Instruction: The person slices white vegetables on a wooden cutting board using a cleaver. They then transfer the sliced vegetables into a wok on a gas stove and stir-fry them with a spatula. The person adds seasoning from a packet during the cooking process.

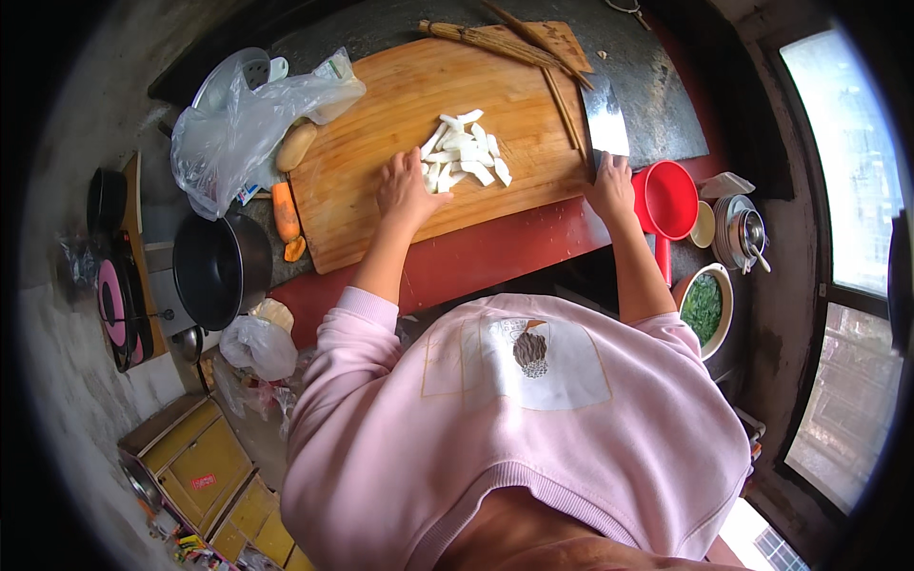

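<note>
White peeled vegetable pieces lie in a loose heap on a wooden cutting board. My left hand rests at the heap's near left side, fingers spread, its fingertips beside the outermost pieces; whether it touches them is hard to tell. At the board's right edge, my right hand is closed around the handle of a cleaver, whose broad steel blade points away from me. The handle is mostly hidden by the fingers. A partly peeled carrot and a potato lie by the board's left edge.
Wooden chopsticks and a bundle of thin sticks lie on the board's far right part. A red plastic ladle, stacked plates and a bowl of chopped greens stand right. Left are a plastic bag and a black pot.
</note>
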Available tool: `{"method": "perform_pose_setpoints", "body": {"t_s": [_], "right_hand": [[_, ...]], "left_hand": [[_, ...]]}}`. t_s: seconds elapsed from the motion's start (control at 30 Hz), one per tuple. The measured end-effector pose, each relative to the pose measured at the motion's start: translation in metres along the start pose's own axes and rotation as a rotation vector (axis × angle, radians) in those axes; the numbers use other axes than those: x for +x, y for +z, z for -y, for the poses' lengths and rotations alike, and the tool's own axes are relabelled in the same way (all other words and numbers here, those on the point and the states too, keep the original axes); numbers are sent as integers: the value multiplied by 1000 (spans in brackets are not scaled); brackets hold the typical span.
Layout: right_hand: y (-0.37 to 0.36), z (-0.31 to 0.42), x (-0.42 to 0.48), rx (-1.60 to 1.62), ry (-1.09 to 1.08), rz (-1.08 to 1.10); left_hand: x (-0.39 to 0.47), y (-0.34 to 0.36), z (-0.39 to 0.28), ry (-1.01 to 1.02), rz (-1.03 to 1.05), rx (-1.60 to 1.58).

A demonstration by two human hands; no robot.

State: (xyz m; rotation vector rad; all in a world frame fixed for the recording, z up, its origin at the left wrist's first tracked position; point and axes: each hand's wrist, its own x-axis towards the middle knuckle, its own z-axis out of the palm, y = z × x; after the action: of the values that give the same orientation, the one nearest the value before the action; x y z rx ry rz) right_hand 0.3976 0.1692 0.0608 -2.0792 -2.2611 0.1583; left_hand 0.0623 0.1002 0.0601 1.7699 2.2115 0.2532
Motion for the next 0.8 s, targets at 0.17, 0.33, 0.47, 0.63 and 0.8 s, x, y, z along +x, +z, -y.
{"method": "perform_pose_setpoints", "body": {"t_s": [0.17, 0.33, 0.47, 0.63, 0.8], "right_hand": [[26, -41, 14, 250, 74, -38], [-6, -20, 0, 518, 241, -305], [27, -22, -48, 1171, 153, -302], [35, 23, -105, 1578, 354, 66], [47, 34, -109, 1606, 526, 257]], "left_hand": [[-5, 12, 10, 11, -47, -170], [-3, 58, 29, 42, -193, -801], [-4, 51, 21, 143, -454, -535], [29, 26, -14, 321, -292, -226], [59, 22, -34, 331, -102, -139]]}}
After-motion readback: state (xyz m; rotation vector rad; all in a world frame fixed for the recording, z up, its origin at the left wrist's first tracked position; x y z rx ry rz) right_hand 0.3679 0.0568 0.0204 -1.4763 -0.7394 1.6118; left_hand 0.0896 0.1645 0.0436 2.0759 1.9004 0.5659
